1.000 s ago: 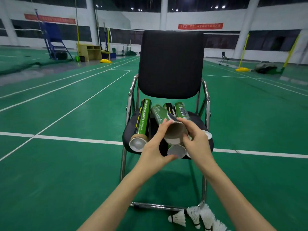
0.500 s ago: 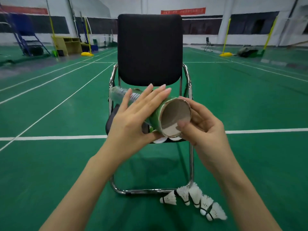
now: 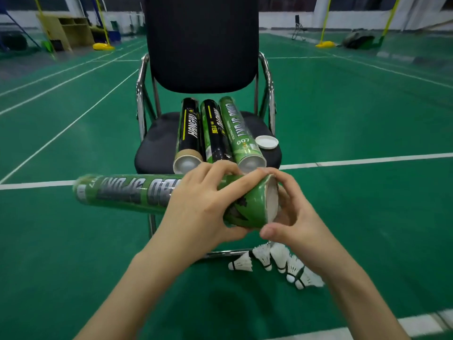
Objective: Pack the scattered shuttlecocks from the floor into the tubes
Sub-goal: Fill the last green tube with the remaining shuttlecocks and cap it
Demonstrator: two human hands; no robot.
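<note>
Two hands hold one green tube [image 3: 152, 195] level, just in front of the chair [image 3: 157, 146] seat. The left hand [image 3: 203, 209] wraps its fingers round the tube near the open mouth, and the right hand [image 3: 296, 217] cups that mouth, thumb under the rim, fingers curled against the edge. Three more tubes [image 3: 213, 133] lie on the chair seat, a white cap [image 3: 266, 142] beside them. The shuttlecocks [image 3: 277, 265] lie clustered on the floor by the chair's front rail, below the right hand. The tube looks like thin, light card with a glossy wrap – likely slippery and easily dented, so hold the barrel, not the rim. The feathers look fragile – best pinched at the cork base
</note>
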